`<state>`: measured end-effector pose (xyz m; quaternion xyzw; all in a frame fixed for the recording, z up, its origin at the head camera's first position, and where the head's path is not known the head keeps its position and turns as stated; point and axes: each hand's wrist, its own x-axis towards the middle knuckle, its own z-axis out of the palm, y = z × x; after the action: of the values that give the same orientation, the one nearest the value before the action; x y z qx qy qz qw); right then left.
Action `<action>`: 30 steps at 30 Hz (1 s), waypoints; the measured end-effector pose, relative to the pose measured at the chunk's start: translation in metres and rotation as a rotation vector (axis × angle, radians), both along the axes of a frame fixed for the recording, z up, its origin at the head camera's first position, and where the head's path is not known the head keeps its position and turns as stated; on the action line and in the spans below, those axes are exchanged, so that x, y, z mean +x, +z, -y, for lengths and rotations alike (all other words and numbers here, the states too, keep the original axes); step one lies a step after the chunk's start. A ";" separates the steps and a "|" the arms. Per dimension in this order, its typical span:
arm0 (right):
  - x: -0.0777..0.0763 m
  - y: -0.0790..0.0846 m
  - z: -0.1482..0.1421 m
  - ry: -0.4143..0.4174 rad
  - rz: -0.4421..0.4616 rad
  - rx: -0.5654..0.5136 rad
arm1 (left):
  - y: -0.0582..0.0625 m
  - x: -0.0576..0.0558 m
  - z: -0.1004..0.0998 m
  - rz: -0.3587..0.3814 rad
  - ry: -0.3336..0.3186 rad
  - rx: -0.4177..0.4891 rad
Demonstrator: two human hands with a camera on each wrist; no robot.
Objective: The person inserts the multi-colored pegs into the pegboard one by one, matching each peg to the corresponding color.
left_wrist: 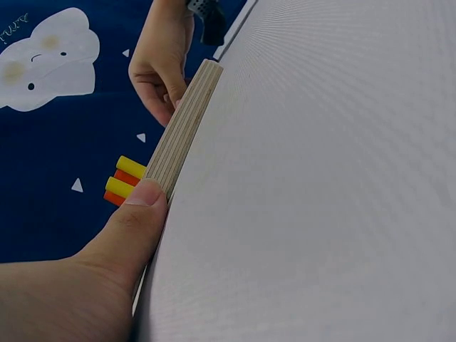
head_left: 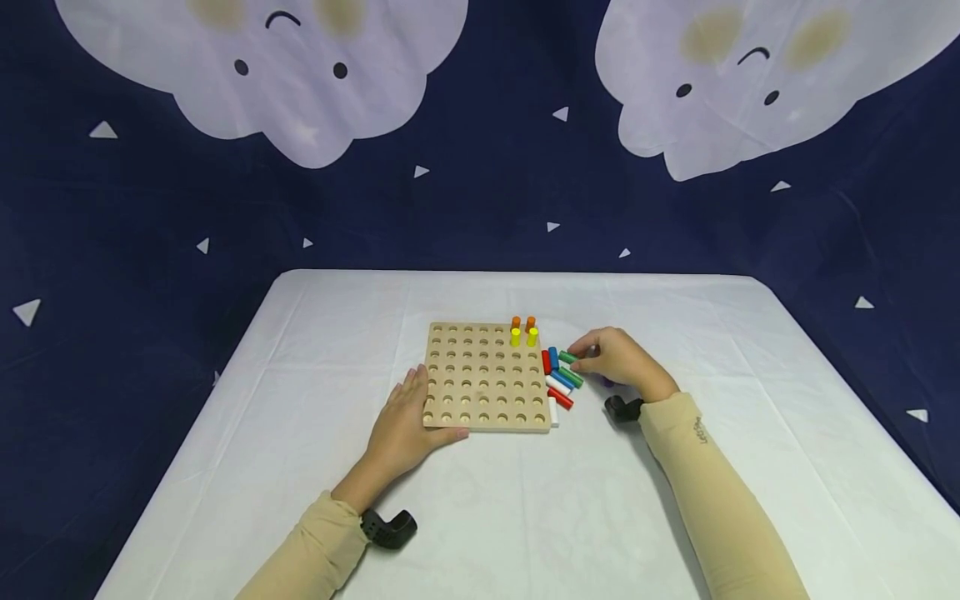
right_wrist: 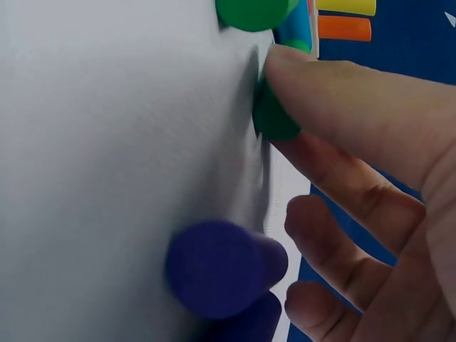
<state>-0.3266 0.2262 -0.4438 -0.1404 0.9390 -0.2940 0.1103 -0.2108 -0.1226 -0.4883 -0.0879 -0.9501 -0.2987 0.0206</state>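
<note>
My left hand (head_left: pixel 401 425) rests against a wooden pegboard (head_left: pixel 483 392), fingers straight along its left side and thumb (left_wrist: pixel 142 203) on its front edge. The board has rows of round holes. Two orange pegs (head_left: pixel 516 322) and two yellow pegs (head_left: pixel 532 337) stand upright in its far right corner. Right of the board, my right hand (head_left: pixel 618 362) pinches a green peg (right_wrist: pixel 278 114) between thumb and index finger, close over the cloth. Its other fingers are loosely bent. A second green peg (head_left: pixel 571 377) lies beside the fingertips.
Red pegs (head_left: pixel 560 398), blue pegs (head_left: pixel 554 358) and white pegs (head_left: pixel 553 412) lie loose along the board's right side. Purple pegs (right_wrist: pixel 214 267) lie beneath the right hand. A white cloth (head_left: pixel 480 517) covers the table; a dark blue cloud-patterned curtain (head_left: pixel 495 208) hangs behind.
</note>
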 end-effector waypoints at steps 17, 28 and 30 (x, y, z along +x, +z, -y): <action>-0.005 -0.004 -0.004 0.077 -0.048 -0.009 | -0.002 -0.001 0.000 -0.013 0.003 0.010; -0.005 -0.005 -0.004 0.071 -0.073 -0.005 | 0.000 0.000 0.000 0.007 0.001 0.006; -0.005 -0.005 -0.004 0.059 -0.085 0.001 | 0.000 0.000 0.000 0.007 0.002 0.007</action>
<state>-0.3312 0.2299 -0.4492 -0.1805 0.9383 -0.2841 0.0792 -0.2106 -0.1229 -0.4878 -0.0858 -0.9492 -0.3022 0.0177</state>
